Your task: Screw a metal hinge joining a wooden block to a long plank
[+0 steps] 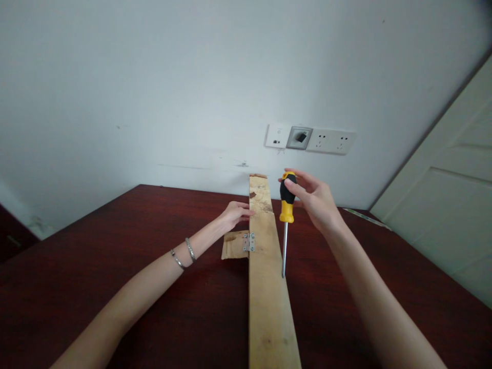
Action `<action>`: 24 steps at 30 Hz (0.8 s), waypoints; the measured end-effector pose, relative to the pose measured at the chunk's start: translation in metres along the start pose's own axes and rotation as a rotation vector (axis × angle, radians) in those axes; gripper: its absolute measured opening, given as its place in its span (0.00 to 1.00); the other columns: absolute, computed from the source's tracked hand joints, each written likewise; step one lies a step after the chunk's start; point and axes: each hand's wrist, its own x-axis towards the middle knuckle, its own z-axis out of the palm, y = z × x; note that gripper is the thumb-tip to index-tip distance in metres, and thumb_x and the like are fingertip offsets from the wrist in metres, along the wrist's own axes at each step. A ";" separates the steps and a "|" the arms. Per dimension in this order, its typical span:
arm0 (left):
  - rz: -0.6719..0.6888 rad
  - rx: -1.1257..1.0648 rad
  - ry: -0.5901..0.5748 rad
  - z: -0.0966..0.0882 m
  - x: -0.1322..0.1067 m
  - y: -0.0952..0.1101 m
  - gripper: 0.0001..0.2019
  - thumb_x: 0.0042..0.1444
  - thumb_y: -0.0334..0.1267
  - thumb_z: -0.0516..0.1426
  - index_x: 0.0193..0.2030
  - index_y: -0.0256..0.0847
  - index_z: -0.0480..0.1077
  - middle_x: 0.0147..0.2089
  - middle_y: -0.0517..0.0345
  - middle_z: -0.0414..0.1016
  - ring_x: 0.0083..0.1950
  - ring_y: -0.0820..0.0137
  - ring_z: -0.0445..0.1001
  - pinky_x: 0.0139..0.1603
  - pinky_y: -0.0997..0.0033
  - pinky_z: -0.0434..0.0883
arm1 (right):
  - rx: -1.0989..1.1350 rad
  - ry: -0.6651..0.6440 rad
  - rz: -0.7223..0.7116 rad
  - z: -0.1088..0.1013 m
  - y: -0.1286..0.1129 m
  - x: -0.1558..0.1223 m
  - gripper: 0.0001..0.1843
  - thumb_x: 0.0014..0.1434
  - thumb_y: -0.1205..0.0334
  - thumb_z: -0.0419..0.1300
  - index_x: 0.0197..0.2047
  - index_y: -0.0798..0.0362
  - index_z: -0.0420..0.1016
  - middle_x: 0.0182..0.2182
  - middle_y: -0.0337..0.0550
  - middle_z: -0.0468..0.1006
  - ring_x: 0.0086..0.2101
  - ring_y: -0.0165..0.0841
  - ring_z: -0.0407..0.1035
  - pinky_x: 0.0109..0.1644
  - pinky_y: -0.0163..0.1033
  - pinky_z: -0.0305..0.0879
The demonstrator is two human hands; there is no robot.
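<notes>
A long wooden board (267,297) runs away from me toward the wall. At its left edge, a metal hinge (249,242) joins it to a short wooden piece (234,245); screw heads show on the hinge plates. My left hand (235,214) grips the board's left edge just beyond the hinge, one digit on top, the other fingertips partly hidden. My right hand (313,197) is closed round the black and yellow handle of a screwdriver (287,205). The screwdriver's shaft points down, its tip by the board's right edge; contact cannot be made out.
Everything lies on a dark red wooden tabletop (172,302). Behind it rises a white wall (172,102) with a row of sockets and switches (311,138). A thin pale strip (367,218) lies at the back right, near a white panelled door (453,205).
</notes>
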 end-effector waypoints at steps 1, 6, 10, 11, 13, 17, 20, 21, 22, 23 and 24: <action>-0.002 0.005 -0.005 -0.001 0.000 -0.001 0.11 0.38 0.26 0.67 0.33 0.29 0.78 0.37 0.45 0.80 0.34 0.67 0.77 0.42 0.67 0.73 | -0.052 0.025 -0.080 0.000 -0.005 -0.003 0.28 0.46 0.49 0.67 0.50 0.50 0.75 0.45 0.47 0.78 0.40 0.38 0.74 0.32 0.37 0.71; 0.003 0.015 -0.038 -0.003 0.001 -0.004 0.13 0.38 0.28 0.67 0.35 0.29 0.78 0.39 0.45 0.80 0.37 0.66 0.77 0.43 0.66 0.73 | -0.166 0.177 -0.474 0.003 -0.024 -0.019 0.23 0.53 0.53 0.65 0.52 0.46 0.72 0.47 0.43 0.77 0.46 0.36 0.72 0.44 0.41 0.74; -0.001 0.004 -0.032 -0.002 0.001 -0.003 0.15 0.36 0.29 0.68 0.34 0.30 0.78 0.40 0.44 0.80 0.38 0.64 0.78 0.44 0.66 0.73 | -0.210 0.261 -0.592 0.012 -0.028 -0.030 0.25 0.55 0.56 0.64 0.56 0.45 0.69 0.52 0.46 0.73 0.49 0.38 0.71 0.41 0.38 0.75; -0.006 0.004 -0.027 -0.002 0.001 -0.002 0.15 0.35 0.29 0.68 0.34 0.30 0.78 0.40 0.44 0.80 0.39 0.64 0.78 0.45 0.65 0.72 | -0.209 0.259 -0.617 0.015 -0.027 -0.032 0.26 0.55 0.56 0.64 0.57 0.46 0.68 0.53 0.46 0.72 0.50 0.39 0.70 0.41 0.38 0.75; -0.014 0.011 -0.014 -0.002 0.000 0.000 0.15 0.34 0.29 0.68 0.33 0.30 0.78 0.39 0.44 0.80 0.38 0.64 0.77 0.45 0.65 0.72 | -0.186 0.237 -0.661 0.021 -0.022 -0.032 0.26 0.55 0.57 0.64 0.58 0.45 0.68 0.55 0.46 0.72 0.52 0.40 0.69 0.42 0.38 0.75; -0.004 0.024 -0.013 -0.004 -0.003 0.004 0.14 0.33 0.28 0.68 0.33 0.29 0.78 0.39 0.44 0.80 0.37 0.64 0.77 0.44 0.65 0.72 | -0.154 0.195 -0.673 0.031 -0.010 -0.028 0.28 0.55 0.57 0.64 0.59 0.45 0.66 0.55 0.45 0.72 0.53 0.40 0.69 0.42 0.39 0.76; 0.005 0.027 0.001 -0.006 -0.004 0.006 0.14 0.33 0.27 0.67 0.32 0.29 0.78 0.40 0.44 0.79 0.37 0.64 0.77 0.42 0.67 0.73 | -0.160 0.176 -0.638 0.036 -0.002 -0.026 0.28 0.54 0.55 0.64 0.58 0.45 0.67 0.54 0.45 0.73 0.51 0.39 0.70 0.40 0.38 0.77; 0.004 0.026 0.007 -0.006 -0.004 0.006 0.14 0.33 0.26 0.67 0.32 0.29 0.78 0.40 0.44 0.79 0.37 0.64 0.77 0.41 0.67 0.73 | -0.160 0.170 -0.631 0.037 -0.001 -0.026 0.28 0.54 0.55 0.64 0.58 0.46 0.67 0.54 0.45 0.74 0.50 0.38 0.71 0.40 0.38 0.77; 0.002 0.022 0.009 -0.007 -0.003 0.006 0.14 0.33 0.26 0.67 0.31 0.29 0.78 0.40 0.44 0.79 0.37 0.64 0.77 0.41 0.67 0.73 | -0.159 0.165 -0.628 0.038 0.001 -0.025 0.28 0.54 0.56 0.64 0.58 0.46 0.67 0.54 0.45 0.74 0.50 0.38 0.71 0.40 0.37 0.77; 0.002 0.018 0.008 -0.007 -0.002 0.005 0.13 0.33 0.26 0.67 0.31 0.29 0.77 0.39 0.44 0.79 0.37 0.64 0.77 0.41 0.67 0.73 | -0.157 0.162 -0.630 0.038 0.002 -0.025 0.28 0.54 0.56 0.65 0.58 0.46 0.68 0.54 0.44 0.74 0.49 0.38 0.71 0.40 0.37 0.77; 0.000 0.013 0.009 -0.007 -0.002 0.005 0.13 0.32 0.26 0.67 0.31 0.29 0.77 0.39 0.44 0.79 0.36 0.64 0.77 0.41 0.66 0.73 | -0.156 0.158 -0.632 0.039 0.003 -0.025 0.28 0.54 0.57 0.65 0.58 0.46 0.68 0.54 0.44 0.74 0.49 0.37 0.72 0.39 0.37 0.77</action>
